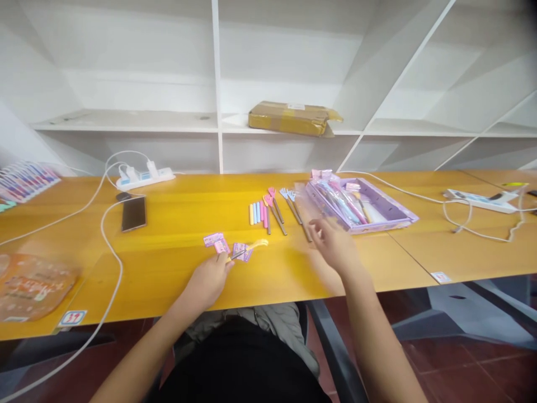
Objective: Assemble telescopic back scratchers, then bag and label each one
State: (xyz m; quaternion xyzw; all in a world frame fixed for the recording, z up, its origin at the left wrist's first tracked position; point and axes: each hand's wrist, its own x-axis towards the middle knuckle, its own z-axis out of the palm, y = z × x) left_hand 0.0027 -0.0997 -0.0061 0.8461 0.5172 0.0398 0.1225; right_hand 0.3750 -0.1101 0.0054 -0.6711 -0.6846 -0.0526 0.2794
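Note:
My left hand is closed around the handle end of a yellow back scratcher, its metal rod and small hand-shaped head pointing right. Under and beside it lie several small purple printed cards. My right hand hovers at the near left corner of a purple tray, fingers loosely bent and apart, slightly blurred. Just left of that hand are blue back scratchers, and beyond them pink back scratchers. A short row of coloured handle tubes stands beside the pink ones. Clear plastic packs fill the tray's left part.
A phone and a power strip with white cables lie at the left. An orange bag rests at the left front edge. Another power strip sits at the right. A taped carton stands on the shelf behind.

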